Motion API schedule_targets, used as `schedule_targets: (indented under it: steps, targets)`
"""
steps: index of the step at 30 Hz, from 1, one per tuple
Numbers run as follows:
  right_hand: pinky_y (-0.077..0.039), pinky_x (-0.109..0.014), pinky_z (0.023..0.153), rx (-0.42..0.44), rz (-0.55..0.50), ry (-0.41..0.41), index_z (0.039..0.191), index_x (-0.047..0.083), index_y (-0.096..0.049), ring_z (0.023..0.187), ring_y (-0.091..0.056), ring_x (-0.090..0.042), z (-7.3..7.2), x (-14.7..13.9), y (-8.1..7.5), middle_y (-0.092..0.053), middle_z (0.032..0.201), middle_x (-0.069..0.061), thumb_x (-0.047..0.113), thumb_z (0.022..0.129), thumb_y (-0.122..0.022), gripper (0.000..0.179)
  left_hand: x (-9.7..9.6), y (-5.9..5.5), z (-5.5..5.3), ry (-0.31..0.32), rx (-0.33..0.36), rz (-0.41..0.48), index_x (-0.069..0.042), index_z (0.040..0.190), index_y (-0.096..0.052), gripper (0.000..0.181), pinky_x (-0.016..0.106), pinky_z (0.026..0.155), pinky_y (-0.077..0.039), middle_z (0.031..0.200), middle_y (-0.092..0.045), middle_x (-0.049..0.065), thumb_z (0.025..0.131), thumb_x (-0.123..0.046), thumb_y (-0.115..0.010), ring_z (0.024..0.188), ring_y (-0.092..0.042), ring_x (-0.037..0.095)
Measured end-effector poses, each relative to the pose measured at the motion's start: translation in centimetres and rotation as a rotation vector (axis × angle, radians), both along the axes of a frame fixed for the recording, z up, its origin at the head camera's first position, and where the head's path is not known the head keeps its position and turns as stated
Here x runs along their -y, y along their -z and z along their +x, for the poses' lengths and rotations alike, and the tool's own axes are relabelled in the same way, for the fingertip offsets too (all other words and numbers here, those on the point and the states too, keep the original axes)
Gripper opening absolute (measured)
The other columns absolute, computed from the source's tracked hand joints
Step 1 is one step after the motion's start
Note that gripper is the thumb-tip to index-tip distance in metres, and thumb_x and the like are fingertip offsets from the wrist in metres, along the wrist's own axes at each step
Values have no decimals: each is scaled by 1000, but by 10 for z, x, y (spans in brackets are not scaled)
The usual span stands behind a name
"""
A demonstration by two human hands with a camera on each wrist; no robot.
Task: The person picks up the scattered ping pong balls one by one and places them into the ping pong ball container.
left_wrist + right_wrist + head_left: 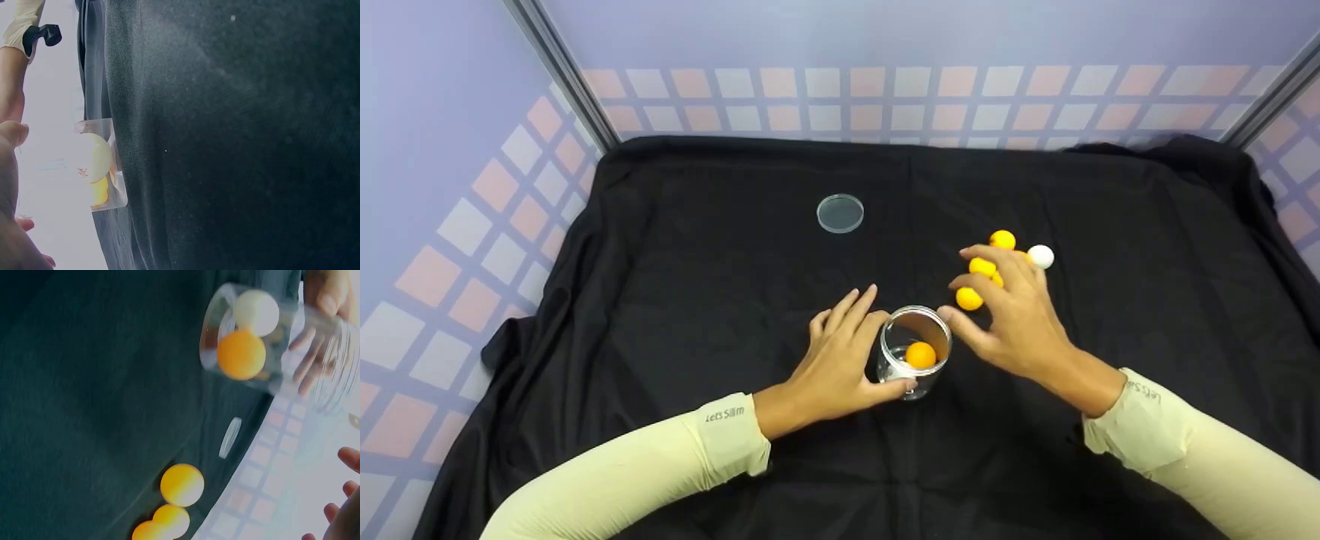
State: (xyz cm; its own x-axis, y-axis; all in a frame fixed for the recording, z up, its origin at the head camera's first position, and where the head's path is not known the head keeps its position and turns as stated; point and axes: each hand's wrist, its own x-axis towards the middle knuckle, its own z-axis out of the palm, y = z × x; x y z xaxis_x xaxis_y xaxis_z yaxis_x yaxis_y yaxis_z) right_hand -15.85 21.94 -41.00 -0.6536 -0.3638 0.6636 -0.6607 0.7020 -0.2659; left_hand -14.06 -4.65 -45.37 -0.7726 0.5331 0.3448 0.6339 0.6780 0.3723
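A clear jar [917, 308] stands upright and uncapped on a black cloth. My left hand [844, 356] holds its left side, the thumb across the near wall and the fingers at the far left. Inside lie an orange ping-pong ball [921, 355] and a white ball [256, 312], which shows through the wall in the right wrist view. My right hand [1020, 322] hovers right of the jar, fingers spread and loosely bent, holding nothing, thumb near the rim. Beneath and beyond its fingers are several orange balls [969, 298] and a loose white ball [1041, 256], partly hidden by the hand.
A round clear lid [840, 214] lies flat on the black cloth [720, 240], beyond the jar and left of it. Tiled-pattern panels [825, 105] enclose the table at the back and both sides. The cloth is wrinkled along its left edge.
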Motion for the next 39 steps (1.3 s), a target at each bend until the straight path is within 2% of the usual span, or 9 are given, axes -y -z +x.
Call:
schedule_targets:
  steps: [6, 11, 18, 30, 39]
  targets:
    - [-35, -58, 94, 40, 16, 86, 108, 10, -73, 127, -51, -35, -15, -18, 5, -59, 138, -13, 34, 86, -76, 32, -1, -1, 1, -8, 3, -10, -16, 137, -53, 83, 59, 105, -34, 165, -35, 13, 77, -70, -72, 152, -31, 35]
    - [-34, -58, 93, 100, 29, 141, 111, 9, -74, 129, -46, -37, -26, -32, 17, -56, 140, -13, 33, 86, -78, 35, -2, 0, 0, -10, 11, -13, -16, 137, -53, 82, 59, 106, -34, 165, -35, 12, 77, -70, -72, 152, -31, 34]
    - [-33, -60, 96, 164, 90, 211, 113, 9, -74, 132, -43, -37, -37, -44, 33, -54, 143, -13, 40, 86, -78, 41, -1, 1, 0, -7, 18, -4, -16, 137, -54, 81, 60, 105, -33, 165, -35, 12, 77, -68, -73, 152, -31, 35]
    - [-31, -64, 96, 250, 202, 289, 115, 14, -71, 133, -41, -38, -46, -49, 51, -51, 144, -12, 48, 82, -79, 48, 0, 0, 0, -15, 25, -9, -16, 138, -53, 83, 60, 106, -33, 165, -34, 12, 77, -69, -73, 152, -30, 34]
    - [-31, -66, 95, 263, 240, 305, 112, 11, -70, 132, -42, -38, -48, -53, 65, -51, 145, -13, 50, 83, -78, 49, 0, 0, 1, -5, 9, -3, -15, 137, -53, 82, 61, 105, -34, 164, -36, 13, 77, -68, -73, 151, -32, 36]
